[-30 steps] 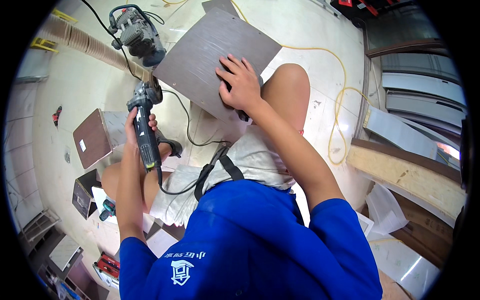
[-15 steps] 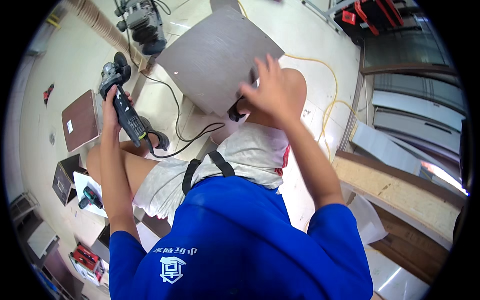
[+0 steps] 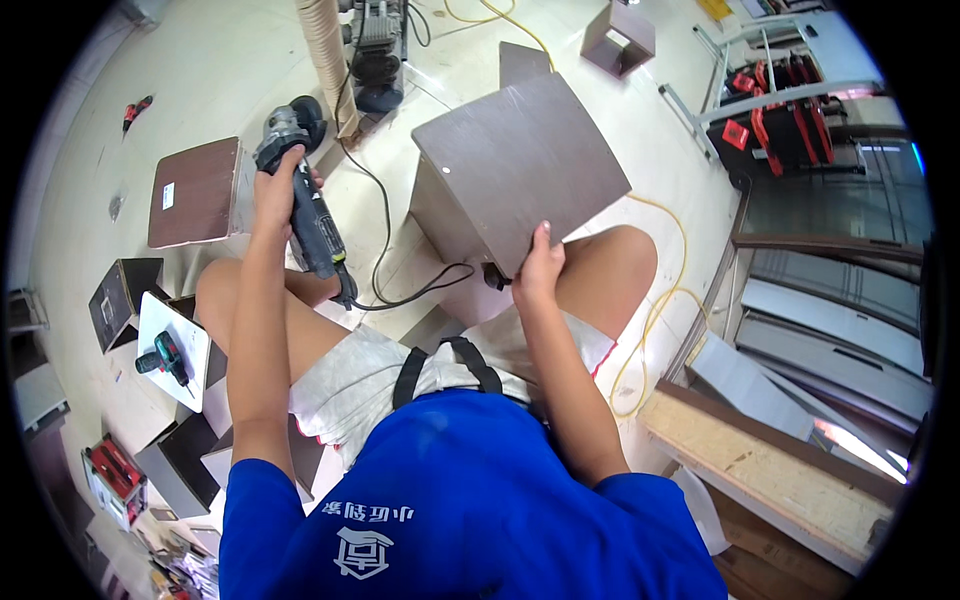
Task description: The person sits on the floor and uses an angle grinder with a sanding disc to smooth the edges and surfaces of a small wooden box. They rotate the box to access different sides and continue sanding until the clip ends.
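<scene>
My left hand point(image 3: 278, 198) is wrapped round the dark body of an angle grinder point(image 3: 312, 215), its disc end pointing away from me. The grinder's black cord point(image 3: 388, 215) loops over the floor. Between my knees stands a grey-brown wooden box point(image 3: 525, 150) with a broad, slightly curved top panel. My right hand point(image 3: 541, 268) grips the near right edge of that panel, thumb on top and the other fingers hidden below. A small pale dot shows near the panel's left corner. The grinder is held left of the box, apart from it.
A ribbed hose point(image 3: 325, 60) and a grey motor-like machine point(image 3: 378, 60) stand beyond the grinder. On the left are a brown box point(image 3: 195, 192) and a green drill point(image 3: 165, 358) on a white board. A yellow cord point(image 3: 672, 290) curves on the right, near a wooden beam point(image 3: 760, 475).
My right hand has come down from above the panel and taken hold of its near edge. The box now sits turned, showing its left side. My left hand still holds the grinder.
</scene>
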`<action>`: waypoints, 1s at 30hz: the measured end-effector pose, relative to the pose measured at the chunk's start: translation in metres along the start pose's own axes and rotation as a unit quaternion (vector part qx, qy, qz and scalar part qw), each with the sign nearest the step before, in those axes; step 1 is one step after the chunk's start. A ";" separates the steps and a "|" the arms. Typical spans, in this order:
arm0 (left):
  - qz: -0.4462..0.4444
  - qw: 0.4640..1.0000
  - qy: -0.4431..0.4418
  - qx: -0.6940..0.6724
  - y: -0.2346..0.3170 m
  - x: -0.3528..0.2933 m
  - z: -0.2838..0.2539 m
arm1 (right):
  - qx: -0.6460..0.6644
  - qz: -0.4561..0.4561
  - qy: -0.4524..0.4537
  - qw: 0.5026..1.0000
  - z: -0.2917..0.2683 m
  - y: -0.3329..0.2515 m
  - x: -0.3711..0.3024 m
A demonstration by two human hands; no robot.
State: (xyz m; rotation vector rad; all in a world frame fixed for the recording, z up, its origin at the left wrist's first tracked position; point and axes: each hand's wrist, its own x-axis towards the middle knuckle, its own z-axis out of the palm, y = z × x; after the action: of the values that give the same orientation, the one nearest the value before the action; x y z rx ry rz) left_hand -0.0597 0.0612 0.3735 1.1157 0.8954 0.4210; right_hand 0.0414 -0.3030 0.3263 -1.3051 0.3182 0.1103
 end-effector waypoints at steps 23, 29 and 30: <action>0.133 0.972 -0.068 0.183 0.000 -0.019 0.084 | -0.578 -0.047 0.042 0.814 -0.089 -0.152 0.239; 0.090 0.982 -0.066 0.149 0.006 -0.011 0.098 | -0.685 -0.095 0.031 0.722 -0.055 -0.197 0.302; 0.086 0.984 -0.068 0.144 0.011 -0.008 0.101 | -0.676 -0.088 0.020 0.732 -0.041 -0.200 0.310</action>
State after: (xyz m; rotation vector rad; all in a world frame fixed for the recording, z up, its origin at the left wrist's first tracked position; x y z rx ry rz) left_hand 0.0172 0.0002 0.4019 1.4762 0.7567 0.3582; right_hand 0.3815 -0.4254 0.4126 -2.8037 0.1024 0.1604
